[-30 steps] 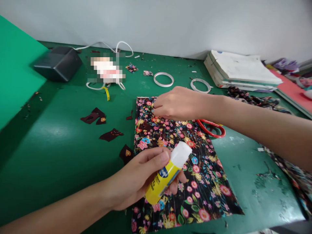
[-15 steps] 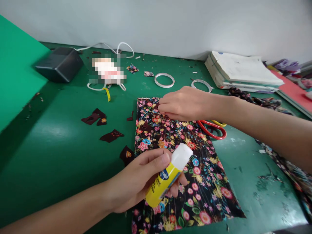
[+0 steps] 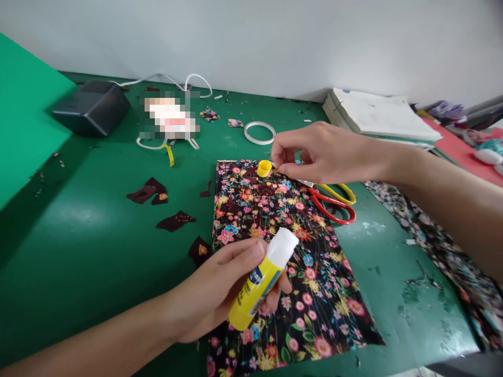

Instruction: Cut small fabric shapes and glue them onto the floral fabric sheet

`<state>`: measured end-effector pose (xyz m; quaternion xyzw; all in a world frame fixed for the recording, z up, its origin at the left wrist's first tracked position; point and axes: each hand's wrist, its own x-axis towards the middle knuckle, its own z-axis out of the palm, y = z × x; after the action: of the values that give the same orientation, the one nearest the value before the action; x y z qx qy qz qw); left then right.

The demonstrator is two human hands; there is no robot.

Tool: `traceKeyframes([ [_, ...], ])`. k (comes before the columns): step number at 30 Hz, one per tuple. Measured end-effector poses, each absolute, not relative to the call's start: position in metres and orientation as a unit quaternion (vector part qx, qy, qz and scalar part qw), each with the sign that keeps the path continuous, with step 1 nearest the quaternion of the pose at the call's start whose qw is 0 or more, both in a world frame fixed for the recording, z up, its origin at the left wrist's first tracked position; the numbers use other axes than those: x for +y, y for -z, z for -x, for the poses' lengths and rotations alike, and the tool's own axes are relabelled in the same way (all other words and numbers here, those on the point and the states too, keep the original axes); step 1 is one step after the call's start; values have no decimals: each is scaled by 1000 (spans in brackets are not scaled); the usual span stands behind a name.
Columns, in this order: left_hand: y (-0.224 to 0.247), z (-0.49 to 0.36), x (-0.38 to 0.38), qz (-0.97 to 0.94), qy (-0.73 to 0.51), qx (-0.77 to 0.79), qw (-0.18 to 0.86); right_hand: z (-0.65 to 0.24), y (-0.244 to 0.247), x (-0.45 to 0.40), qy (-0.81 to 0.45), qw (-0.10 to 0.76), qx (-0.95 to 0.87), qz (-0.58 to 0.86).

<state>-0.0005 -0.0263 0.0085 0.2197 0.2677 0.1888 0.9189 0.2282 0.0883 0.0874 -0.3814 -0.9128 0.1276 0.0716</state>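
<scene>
My left hand point(image 3: 228, 283) is wrapped round a yellow glue stick point(image 3: 255, 290), its white end uncovered and tilted up to the right. Beneath it lies a black floral cloth point(image 3: 314, 309), spread on the green table. At the cloth's far end, a small yellow cap point(image 3: 264, 168) stands beside the fingertips of my right hand point(image 3: 302, 154). Those fingers are pinched together; a tiny orange-brown bit shows at their tips, too small to name. Dark brown scraps lie on the cloth near the cap. Red and yellow-handled scissors point(image 3: 334, 207) rest under my right wrist, blades partly hidden.
Several dark brown cut pieces point(image 3: 176, 220) lie left of the cloth. Behind are a white tape ring point(image 3: 260, 133), a blurred-out item with white cords, and a black box point(image 3: 92, 108). A book stack point(image 3: 377, 115) and a bunched floral cloth point(image 3: 428, 241) are on the right.
My right hand has moved right and lifted off the cloth's far end, bringing the yellow cap and more of the scissors into sight. My left hand keeps hold of the glue stick.
</scene>
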Motion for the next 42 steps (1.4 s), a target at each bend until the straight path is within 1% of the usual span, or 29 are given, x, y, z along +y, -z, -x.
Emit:
traceKeyframes([
  [5, -13, -1, -26, -218, -193, 273, 917, -231, -92, 82, -154, 41, -904, 396],
  [7, -14, 0, -26, -222, -194, 281, 913, -233, -100, 78, -221, 28, -885, 408],
  [10, -14, 1, -26, -229, -197, 289, 908, -234, -117, 69, -358, -14, -842, 402],
  [13, -13, 2, -26, -231, -198, 294, 906, -231, -125, 58, -414, -85, -816, 394],
  [16, -12, 2, -26, -238, -197, 294, 905, -225, -121, 49, -430, -118, -806, 390],
  [20, -9, 2, -26, -253, -194, 283, 905, -219, -115, 45, -441, -101, -799, 395],
  [28, -8, 3, -27, -247, -194, 282, 906, -222, -117, 45, -466, -89, -771, 426],
  [37, -11, 3, -28, -230, -196, 312, 901, -216, -106, 44, -460, -91, -776, 421],
  [42, -15, 0, -27, -226, -190, 324, 899, -218, -105, 45, -443, -115, -781, 426],
])
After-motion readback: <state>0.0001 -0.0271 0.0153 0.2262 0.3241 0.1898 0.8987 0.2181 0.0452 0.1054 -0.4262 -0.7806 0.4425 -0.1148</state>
